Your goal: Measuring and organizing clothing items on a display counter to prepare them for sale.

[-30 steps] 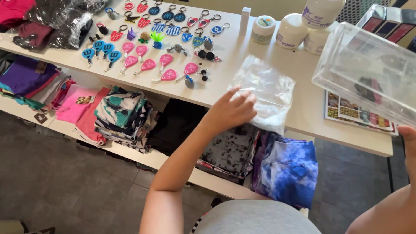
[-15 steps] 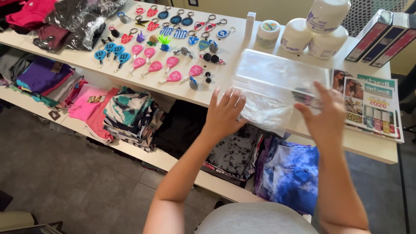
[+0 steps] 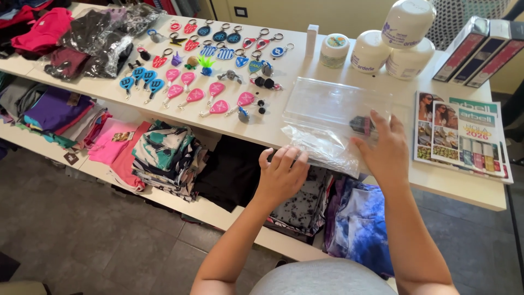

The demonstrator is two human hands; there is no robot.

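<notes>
Your left hand (image 3: 281,175) sits at the near edge of the white table (image 3: 305,65), fingers curled down onto the lower left corner of a clear plastic zip bag (image 3: 333,123), pressing or pinching the crinkled film there; whether the thumb closes under it cannot be told from here. Your right hand (image 3: 385,150) lies flat on the right part of the same bag, fingers spread and loose, not clenched, its fingertips touching a small dark object (image 3: 362,125) seen through the plastic. The bag lies on the table toward its near edge, its upper half smooth and its lower half bunched, between the spread of keychains (image 3: 202,82) on its left and a stack of catalogues (image 3: 464,134) on its right. The keychains are laid out in rows: pink and blue racket-shaped ones nearer you, red, blue and striped shield shapes farther back. Behind the bag stand three white jars (image 3: 396,46), one stacked on two, with a smaller jar with a green lid (image 3: 334,50) beside them and a slim white box (image 3: 311,41) upright just to its left. Boxes with dark red sides (image 3: 483,52) stand at the far right corner. Folded clothing in plastic (image 3: 98,38) lies at the far left of the table, and folded patterned fabrics (image 3: 164,155) fill the shelf below the table edge
</notes>
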